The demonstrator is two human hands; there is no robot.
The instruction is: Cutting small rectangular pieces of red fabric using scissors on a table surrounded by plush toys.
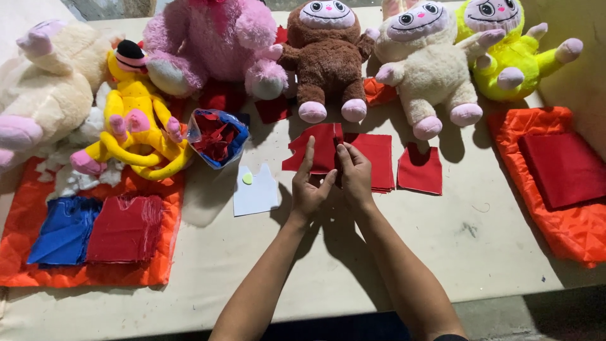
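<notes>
Head view: both hands' grips (332, 165) pinch red cloth (323, 148), fingertips partly hiding it.

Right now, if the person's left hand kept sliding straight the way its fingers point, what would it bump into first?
Probably the brown plush toy. The left hand points up the table across the red fabric stack it already touches; depth is uncertain.

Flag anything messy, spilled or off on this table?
Loose white stuffing lies scattered at the left, between the cream plush and the orange quilted mat. Elsewhere things look orderly: the red fabric stack sits flat under the left hand and right hand, and the plush toys sit in a row.
</notes>
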